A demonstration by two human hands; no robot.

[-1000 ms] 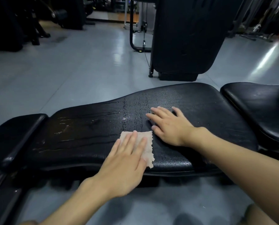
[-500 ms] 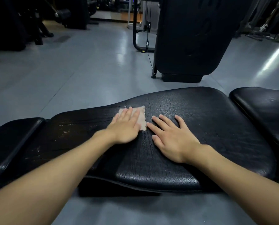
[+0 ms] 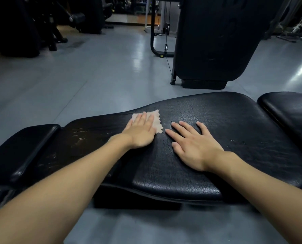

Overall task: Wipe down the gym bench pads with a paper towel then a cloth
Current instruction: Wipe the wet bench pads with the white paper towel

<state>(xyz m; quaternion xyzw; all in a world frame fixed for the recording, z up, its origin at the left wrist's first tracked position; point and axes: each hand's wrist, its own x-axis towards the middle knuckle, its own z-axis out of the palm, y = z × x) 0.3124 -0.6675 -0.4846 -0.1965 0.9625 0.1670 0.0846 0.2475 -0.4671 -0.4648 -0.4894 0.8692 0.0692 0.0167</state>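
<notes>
Your left hand (image 3: 141, 132) lies flat with straight fingers, pressing a thin beige towel (image 3: 156, 119) (paper or cloth, the view cannot settle it) onto the long bench pad (image 3: 234, 131) near its far edge. The towel's scalloped border shows at the hand's 1 o'clock. Your right hand (image 3: 194, 148), at 3 o'clock of the left, rests spread on the cracked, pebbled black vinyl, holding nothing. A smooth narrow pad (image 3: 23, 147) sits at 9 o'clock and a rounded pad (image 3: 291, 110) at 3 o'clock.

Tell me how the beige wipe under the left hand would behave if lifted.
Probably floppy: the wipe lies thin and flat under the left hand. Its ragged edge suggests it tears easily. It may cling, since the bench pad looks wet.
</notes>
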